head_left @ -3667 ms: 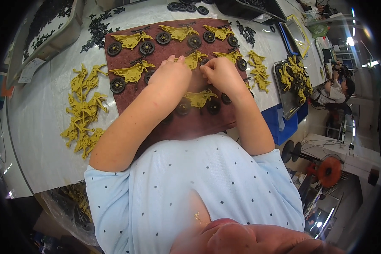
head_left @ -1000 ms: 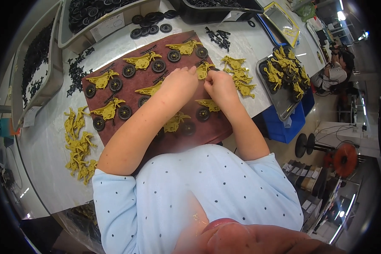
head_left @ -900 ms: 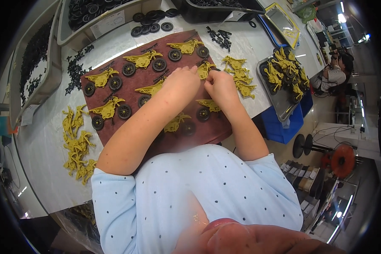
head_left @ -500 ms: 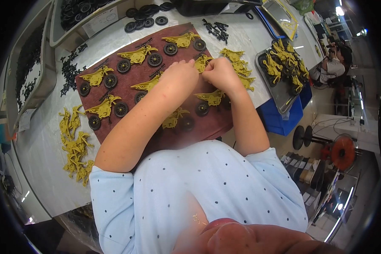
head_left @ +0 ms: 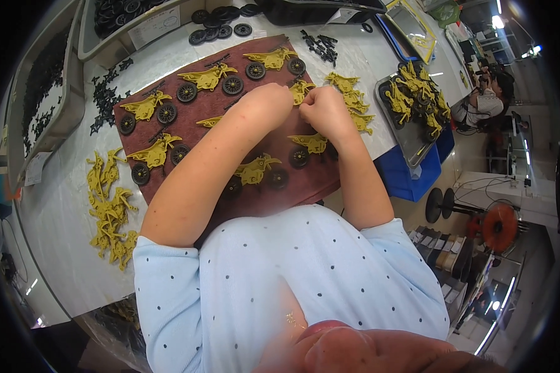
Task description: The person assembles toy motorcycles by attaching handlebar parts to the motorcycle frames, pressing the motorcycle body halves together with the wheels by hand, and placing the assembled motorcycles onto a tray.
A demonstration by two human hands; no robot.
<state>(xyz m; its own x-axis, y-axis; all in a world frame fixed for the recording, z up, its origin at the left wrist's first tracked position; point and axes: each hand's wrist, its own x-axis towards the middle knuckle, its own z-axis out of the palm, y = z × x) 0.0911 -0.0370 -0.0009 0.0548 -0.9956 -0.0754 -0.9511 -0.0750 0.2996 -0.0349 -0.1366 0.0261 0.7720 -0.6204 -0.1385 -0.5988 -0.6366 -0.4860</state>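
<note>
Head view: a yellow plastic motorcycle-shaped body lies on a dark-red rectangular cloth, between the left hand, fingers hidden, and the right hand, fingers curled narrow; whether either grips it, I cannot tell. Black round spoked wheels adjoin similar bodies nearby.
</note>
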